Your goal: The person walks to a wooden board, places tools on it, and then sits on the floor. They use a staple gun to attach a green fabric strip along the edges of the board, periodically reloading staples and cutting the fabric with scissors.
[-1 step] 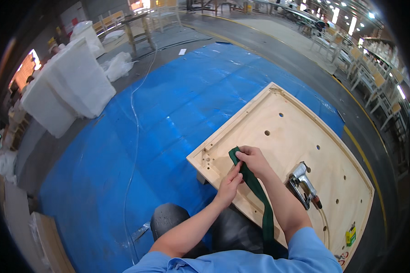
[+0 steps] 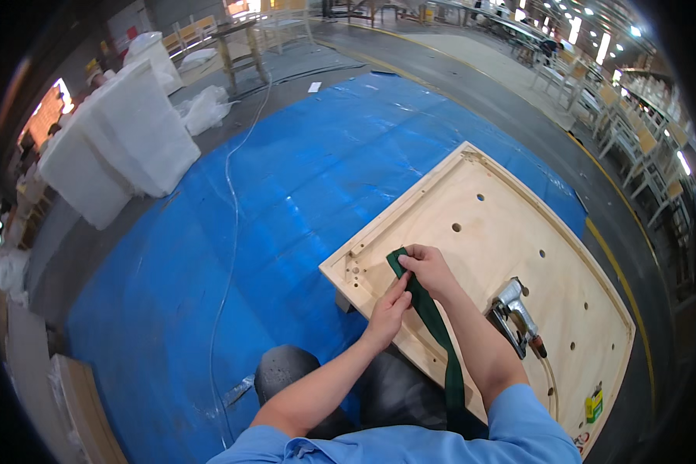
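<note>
A dark green webbing strap (image 2: 433, 315) runs from its folded-looking end near the panel's left corner down to my lap. My right hand (image 2: 430, 271) pinches that end, thumb on top. Just below, my left hand (image 2: 388, 311) closes on the strap's edge with fingers together. Both hands are over a pale plywood panel (image 2: 503, 232) with a raised wooden rim and several round holes. On the panel, right of my right forearm, lies a silver pneumatic staple gun (image 2: 516, 311) with its hose attached.
A small yellow-green box (image 2: 593, 406) sits near the panel's lower right edge. Blue sheeting (image 2: 286, 224) covers the floor, with a thin clear hose (image 2: 232, 201) across it. White-wrapped blocks (image 2: 124, 139) stand at the left; wooden chairs (image 2: 642, 139) line the far right.
</note>
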Tool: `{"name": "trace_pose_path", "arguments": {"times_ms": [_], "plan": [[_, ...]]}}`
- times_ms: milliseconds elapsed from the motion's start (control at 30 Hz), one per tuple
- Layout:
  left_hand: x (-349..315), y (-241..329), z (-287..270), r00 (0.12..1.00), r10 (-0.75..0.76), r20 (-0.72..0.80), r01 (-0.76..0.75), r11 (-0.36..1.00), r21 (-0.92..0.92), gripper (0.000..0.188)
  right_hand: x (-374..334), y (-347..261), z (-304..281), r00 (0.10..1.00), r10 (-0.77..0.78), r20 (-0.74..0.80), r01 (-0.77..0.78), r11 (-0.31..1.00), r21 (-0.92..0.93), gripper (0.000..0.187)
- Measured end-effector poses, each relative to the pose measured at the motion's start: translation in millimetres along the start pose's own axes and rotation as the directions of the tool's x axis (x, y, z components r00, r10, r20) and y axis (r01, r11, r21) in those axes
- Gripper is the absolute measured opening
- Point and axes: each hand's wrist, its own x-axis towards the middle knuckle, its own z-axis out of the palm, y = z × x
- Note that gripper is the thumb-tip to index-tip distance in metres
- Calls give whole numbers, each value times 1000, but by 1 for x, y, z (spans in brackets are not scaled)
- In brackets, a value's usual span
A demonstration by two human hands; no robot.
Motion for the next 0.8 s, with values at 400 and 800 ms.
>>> {"name": "trace_pose_path", "arguments": {"times_ms": [400,800], "plan": [[32,39,-86,703,702,-108,-168,312,935,22,92,33,28,974,-209,90,225,946,-235,17],[51,43,-77,825,136,-548,96,922,375,32,63,30,33,944,-197,265,190,980,50,36]]}}
